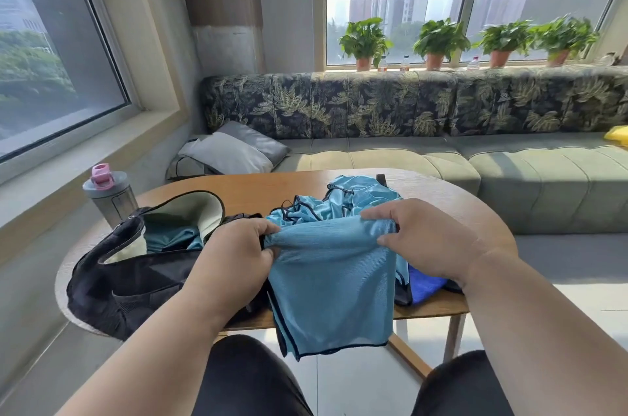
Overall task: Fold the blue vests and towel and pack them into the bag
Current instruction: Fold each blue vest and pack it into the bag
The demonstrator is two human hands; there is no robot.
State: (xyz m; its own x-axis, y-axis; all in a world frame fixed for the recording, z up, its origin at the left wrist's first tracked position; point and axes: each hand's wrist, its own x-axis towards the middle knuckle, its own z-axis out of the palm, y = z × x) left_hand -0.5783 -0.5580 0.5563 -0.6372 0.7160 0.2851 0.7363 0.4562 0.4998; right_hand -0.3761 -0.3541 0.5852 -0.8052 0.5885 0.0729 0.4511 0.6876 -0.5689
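A grey bottle (110, 198) with a pink cap stands at the far left of the wooden bench (258, 184), just behind the bag (136, 279). The bag is black and lies on its side with its mouth open toward the sofa; its pale lining shows, and a bit of blue cloth (171, 237) lies inside the opening — whether that is a vest or not, I cannot tell.

The left hand (234, 259) is in front of the bag, its fingers and thumb pinching the upper left edge of a blue vest (331, 286). The right hand (428, 240) pinches the same top edge at the other corner. The two hands are apart, with the cloth stretched between them; the vest hangs from that edge down past the near rim of the bench, its dark-trimmed hem over the person's lap.

Behind the held vest a second vest (356, 198) lies crumpled on the bench, light blue with dark piping. Under the right wrist a darker blue towel (426, 284) lies at the bench's near edge, touching the hanging cloth.

Beyond the bench runs a green sofa (509, 164) with a leaf-print back, grey cushions (231, 150) at its left end, and potted plants (438, 38) on the sill above.
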